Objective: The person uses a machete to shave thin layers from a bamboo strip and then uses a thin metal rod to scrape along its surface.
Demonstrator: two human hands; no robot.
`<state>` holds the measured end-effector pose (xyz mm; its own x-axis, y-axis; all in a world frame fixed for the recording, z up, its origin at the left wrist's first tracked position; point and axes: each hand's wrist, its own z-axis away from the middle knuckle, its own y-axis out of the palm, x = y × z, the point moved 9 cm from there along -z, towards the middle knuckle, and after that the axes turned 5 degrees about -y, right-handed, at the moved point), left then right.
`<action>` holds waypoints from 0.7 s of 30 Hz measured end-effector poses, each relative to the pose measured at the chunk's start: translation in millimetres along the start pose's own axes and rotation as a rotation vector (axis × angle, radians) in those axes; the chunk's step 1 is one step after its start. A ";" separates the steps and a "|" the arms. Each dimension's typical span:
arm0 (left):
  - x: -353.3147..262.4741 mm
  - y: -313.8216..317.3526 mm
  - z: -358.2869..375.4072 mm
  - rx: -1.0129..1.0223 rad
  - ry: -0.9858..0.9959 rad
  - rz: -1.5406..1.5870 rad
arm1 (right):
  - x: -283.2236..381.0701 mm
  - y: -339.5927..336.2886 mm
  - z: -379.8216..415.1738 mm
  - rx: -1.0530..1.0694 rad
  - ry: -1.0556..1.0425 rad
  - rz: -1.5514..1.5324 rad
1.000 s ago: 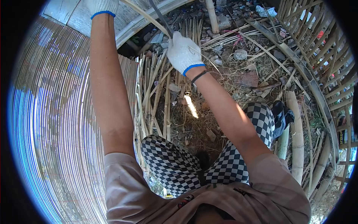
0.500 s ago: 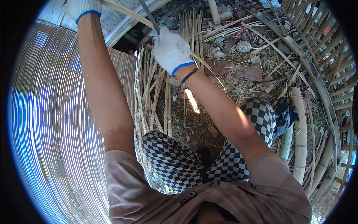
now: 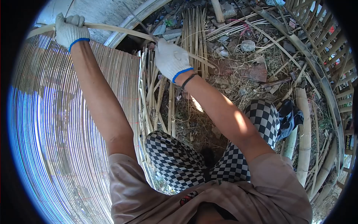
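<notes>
A pale bamboo strip runs across the upper part of the head view. My left hand, in a white knitted glove with a blue cuff, is closed around it near its left end. My right hand, gloved the same way, grips a knife whose thin grey blade points up and left, smeared by motion. The strip meets the right hand at the fingers and comes out past it to the right. The knife's handle is hidden inside the glove.
A mat of thin slats covers the left side. Split bamboo strips lie on the littered ground ahead. Thick bamboo poles and a woven bamboo lattice stand at the right. My checkered trouser legs are below.
My left hand has moved down and left along with the bamboo strip. My right hand has shifted only slightly; the blade leans farther left, and the strip's right end lies closer to the right hand.
</notes>
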<state>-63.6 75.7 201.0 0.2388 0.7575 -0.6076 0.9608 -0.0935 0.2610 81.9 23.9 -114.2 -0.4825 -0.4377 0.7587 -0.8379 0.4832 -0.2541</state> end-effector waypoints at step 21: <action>-59.3 -82.9 87.2 -0.013 0.106 0.067 | 19.8 37.4 55.6 0.275 -0.135 0.200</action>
<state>-145.1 -17.8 149.9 0.2854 0.8138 -0.5062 0.9411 -0.1382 0.3085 26.7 -8.8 -142.1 -0.6576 -0.4600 0.5966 -0.7521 0.3555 -0.5549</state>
